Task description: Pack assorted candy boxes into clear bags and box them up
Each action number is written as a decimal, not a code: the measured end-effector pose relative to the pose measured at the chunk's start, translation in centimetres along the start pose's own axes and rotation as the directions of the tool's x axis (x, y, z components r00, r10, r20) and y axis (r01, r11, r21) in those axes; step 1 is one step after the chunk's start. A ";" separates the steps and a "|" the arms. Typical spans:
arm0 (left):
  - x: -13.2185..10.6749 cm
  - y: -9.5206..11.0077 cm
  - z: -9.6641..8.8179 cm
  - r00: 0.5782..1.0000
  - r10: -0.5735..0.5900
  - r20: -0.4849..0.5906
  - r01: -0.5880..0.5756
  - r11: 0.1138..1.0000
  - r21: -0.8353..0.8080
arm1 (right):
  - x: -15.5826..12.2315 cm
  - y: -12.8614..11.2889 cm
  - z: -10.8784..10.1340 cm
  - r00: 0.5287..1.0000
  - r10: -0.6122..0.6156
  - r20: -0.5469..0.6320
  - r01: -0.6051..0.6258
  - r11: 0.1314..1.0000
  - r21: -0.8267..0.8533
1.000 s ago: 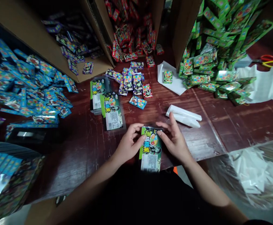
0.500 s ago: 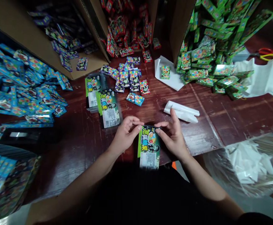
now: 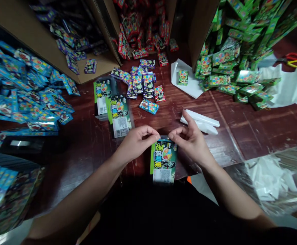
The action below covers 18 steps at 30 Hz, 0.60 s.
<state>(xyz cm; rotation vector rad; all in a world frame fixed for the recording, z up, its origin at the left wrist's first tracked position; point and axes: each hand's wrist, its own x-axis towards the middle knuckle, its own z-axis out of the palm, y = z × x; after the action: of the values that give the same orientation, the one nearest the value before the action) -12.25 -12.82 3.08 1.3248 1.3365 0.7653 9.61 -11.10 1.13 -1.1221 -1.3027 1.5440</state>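
Pinched top edge of green printed plastic candy packet [image 3: 163, 161] at lower centre of frame with left hand [image 3: 135, 144] and right hand [image 3: 192, 141], both clamped on it (fingertips nearly meeting). Held over near edge of dark red wooden table [image 3: 240, 129].

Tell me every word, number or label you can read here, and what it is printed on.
"糖果": big yellow characters, read with some doubt, on the flat packet pinched by the left hand and right hand.
Its white label: print too small to read.
The two like packets on the table: characters blurred.
The blue boxes, purple boxes, red boxes, green boxes: print too small.
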 end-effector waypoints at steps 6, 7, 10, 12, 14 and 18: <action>-0.8 -0.9 0.1 0.995 0.064 0.070 -0.052 0.985 -0.165 | -1.0 -0.7 -1.6 0.994 0.040 0.098 -0.037 0.999 -0.035; -0.8 -1.1 0.2 0.995 0.080 0.057 -0.069 0.982 -0.176 | -0.9 -1.1 -2.0 0.993 0.030 0.112 -0.024 0.998 -0.059; -0.6 -1.5 0.6 0.993 0.111 0.043 -0.102 0.982 -0.158 | 0.1 -2.9 -3.1 0.984 -0.074 0.162 0.110 0.969 -0.223; -0.3 -1.6 0.7 0.992 0.117 0.049 -0.108 0.983 -0.149 | 0.9 -4.4 -3.5 0.948 -0.129 0.291 0.233 0.904 -0.359; -0.1 -1.6 0.9 0.992 0.114 0.054 -0.106 0.985 -0.135 | 1.7 -5.6 -3.4 0.885 -0.102 0.454 0.324 0.835 -0.445; -0.1 -2.2 0.9 0.995 0.092 0.033 -0.089 0.993 -0.078 | 3.0 -5.1 -2.6 0.820 -0.022 0.573 0.389 0.756 -0.527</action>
<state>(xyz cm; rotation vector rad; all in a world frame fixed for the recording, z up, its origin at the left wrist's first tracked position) -12.02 -13.49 0.84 1.3397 1.2132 0.8418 11.48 -6.86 5.60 -0.8713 -2.3853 1.3100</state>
